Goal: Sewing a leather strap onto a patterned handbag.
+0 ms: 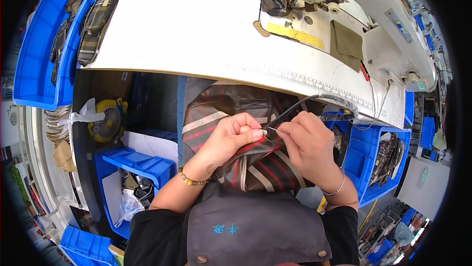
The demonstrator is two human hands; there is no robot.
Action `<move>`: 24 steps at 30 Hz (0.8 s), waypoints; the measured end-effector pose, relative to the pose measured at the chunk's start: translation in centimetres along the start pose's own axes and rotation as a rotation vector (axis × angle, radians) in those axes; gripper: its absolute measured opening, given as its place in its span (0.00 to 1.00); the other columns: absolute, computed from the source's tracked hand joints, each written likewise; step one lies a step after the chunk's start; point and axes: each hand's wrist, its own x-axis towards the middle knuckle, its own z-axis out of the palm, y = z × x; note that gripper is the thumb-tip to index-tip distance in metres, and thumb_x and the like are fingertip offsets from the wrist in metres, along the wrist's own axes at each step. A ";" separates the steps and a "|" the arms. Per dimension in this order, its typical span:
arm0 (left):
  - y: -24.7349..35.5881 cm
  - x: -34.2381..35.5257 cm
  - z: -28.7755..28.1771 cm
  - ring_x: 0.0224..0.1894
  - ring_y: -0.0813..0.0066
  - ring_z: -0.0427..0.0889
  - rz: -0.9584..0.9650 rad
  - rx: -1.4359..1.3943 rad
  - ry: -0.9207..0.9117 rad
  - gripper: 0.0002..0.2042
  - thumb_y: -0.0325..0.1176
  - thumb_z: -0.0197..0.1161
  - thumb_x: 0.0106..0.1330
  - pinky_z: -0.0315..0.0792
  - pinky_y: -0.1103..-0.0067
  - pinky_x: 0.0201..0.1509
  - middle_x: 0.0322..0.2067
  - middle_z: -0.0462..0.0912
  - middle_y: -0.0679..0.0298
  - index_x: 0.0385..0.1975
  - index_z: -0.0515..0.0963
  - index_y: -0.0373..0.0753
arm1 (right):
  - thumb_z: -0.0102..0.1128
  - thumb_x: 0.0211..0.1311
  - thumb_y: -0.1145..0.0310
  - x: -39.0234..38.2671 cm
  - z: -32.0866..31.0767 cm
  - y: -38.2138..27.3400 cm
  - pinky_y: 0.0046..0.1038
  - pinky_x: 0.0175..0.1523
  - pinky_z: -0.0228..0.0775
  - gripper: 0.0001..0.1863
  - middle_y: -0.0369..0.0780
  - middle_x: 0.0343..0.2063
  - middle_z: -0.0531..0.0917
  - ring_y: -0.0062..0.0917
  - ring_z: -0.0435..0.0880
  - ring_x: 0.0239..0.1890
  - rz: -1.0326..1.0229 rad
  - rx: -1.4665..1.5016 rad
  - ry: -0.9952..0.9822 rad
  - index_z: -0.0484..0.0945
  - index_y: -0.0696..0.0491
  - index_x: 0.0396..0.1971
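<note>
Pinching striped fabric (260, 166) near white table (182, 30) and blue bins (358, 150), left grip (231, 136) faces right grip (309, 140) pinching something thin (273, 129).

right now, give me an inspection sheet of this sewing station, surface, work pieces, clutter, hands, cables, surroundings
surface: white table, ruler scale along its near edge; sewing machine at right
work pieces: dark striped fabric bunched below the table edge, under both hands
clutter: plaid pouches at the left edge; folded olive cloth by the machine
hands: left hand pinches the striped fabric; right hand pinches a thin item, too small to identify
cables: black cord curves from the table edge toward the hands; thin cable dangles at right
surroundings: blue bins on both sides; yellow fan below, left
</note>
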 end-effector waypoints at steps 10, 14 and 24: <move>0.0 -0.1 0.2 0.39 0.86 0.83 0.002 0.001 0.020 0.04 0.25 0.64 0.71 0.77 0.87 0.46 0.35 0.88 0.64 0.40 0.77 0.33 | 0.69 0.50 0.77 -0.1 0.0 -0.2 0.31 0.30 0.68 0.07 0.37 0.24 0.74 0.30 0.76 0.26 0.010 -0.005 -0.011 0.82 0.54 0.31; 0.1 -0.2 0.5 0.38 0.87 0.83 0.016 0.030 0.042 0.04 0.25 0.65 0.71 0.76 0.87 0.45 0.34 0.88 0.64 0.39 0.77 0.33 | 0.68 0.50 0.78 -0.2 0.1 -0.1 0.31 0.30 0.68 0.08 0.38 0.24 0.74 0.31 0.76 0.27 -0.005 -0.003 0.003 0.81 0.55 0.31; 0.1 -1.2 3.0 0.38 0.82 0.87 0.278 0.500 0.300 0.09 0.22 0.71 0.64 0.80 0.84 0.42 0.35 0.89 0.61 0.40 0.77 0.32 | 0.66 0.51 0.80 -0.3 0.6 -0.3 0.34 0.31 0.68 0.09 0.40 0.24 0.71 0.34 0.74 0.27 -0.029 0.035 0.014 0.79 0.57 0.33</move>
